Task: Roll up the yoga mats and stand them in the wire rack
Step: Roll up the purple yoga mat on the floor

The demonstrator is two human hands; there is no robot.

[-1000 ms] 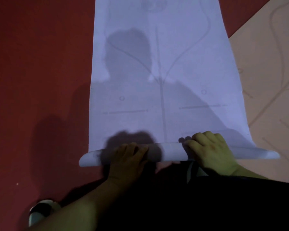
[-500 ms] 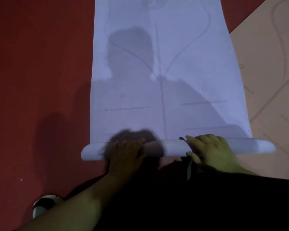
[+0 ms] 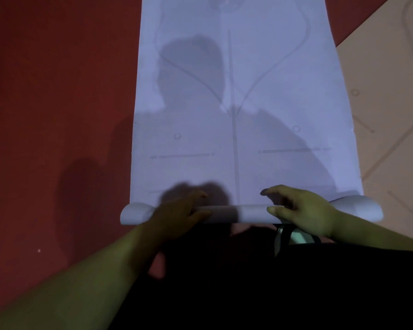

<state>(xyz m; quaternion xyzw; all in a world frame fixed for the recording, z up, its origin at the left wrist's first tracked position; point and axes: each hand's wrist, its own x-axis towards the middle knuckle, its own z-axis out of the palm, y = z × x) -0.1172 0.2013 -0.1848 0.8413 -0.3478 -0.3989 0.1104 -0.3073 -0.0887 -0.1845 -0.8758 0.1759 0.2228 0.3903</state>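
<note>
- The left hand (image 3: 181, 211) still lies across the roll (image 3: 250, 213), fingers reaching over the top to the flat sheet and thumb along the near face. It seems to press rather than clasp, though the dim light leaves that uncertain.
- The roll has crept further up the lavender mat (image 3: 239, 129) over the last second and has grown rounder, so the rolling is under way but still early.
- The right hand (image 3: 303, 211) has loosened: its fingers, which lay on the roll, now arch clear above the sheet, and only the thumb touches the tube. I judge that it is reaching forward for the next turn.
- The mat lies on the red floor (image 3: 57, 103), running straight away from the person. It is pale and smooth, printed with faint alignment lines, and most of it is unrolled.
- The roll's right end looks fatter than its left, which hints at a slightly uneven wind.
- A peach mat (image 3: 391, 120) lies flat just beside it.
- No rack is in view.
</note>
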